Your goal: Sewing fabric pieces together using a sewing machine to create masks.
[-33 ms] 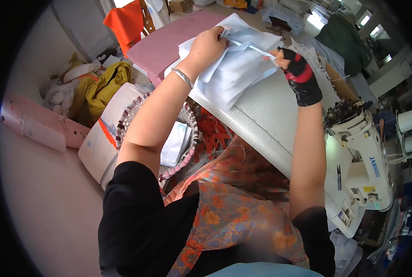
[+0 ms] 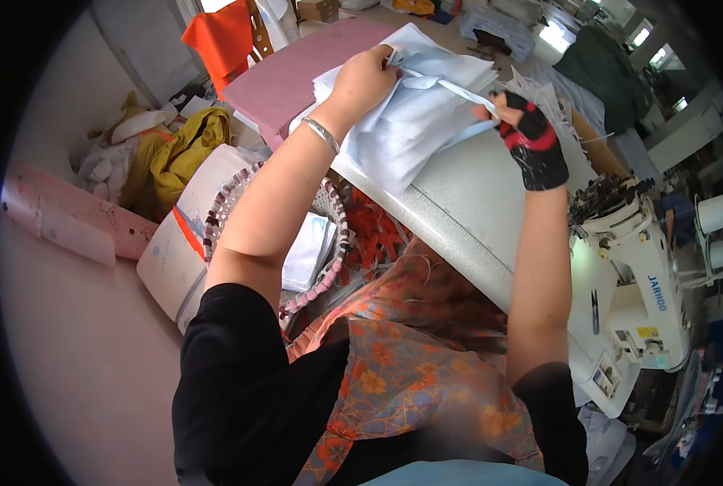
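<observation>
A pile of pale blue fabric pieces (image 2: 414, 134) lies on the far part of the white sewing table (image 2: 467, 219). My left hand (image 2: 365, 81), with a silver bangle on the wrist, is closed on the top piece at its far edge. My right hand (image 2: 528, 138) wears a black and red fingerless glove and pinches a narrow blue strip (image 2: 451, 87) that runs across from the left hand. The strip is stretched between the two hands, just above the pile.
A white sewing machine (image 2: 629, 275) stands at the right, with thread cones (image 2: 718, 215) behind it. A basket with a pink beaded rim (image 2: 333, 271) holds white cloth beside my left arm. Beyond lie pink sheet material (image 2: 293, 77), an orange chair (image 2: 224, 36) and yellow cloth (image 2: 187, 150).
</observation>
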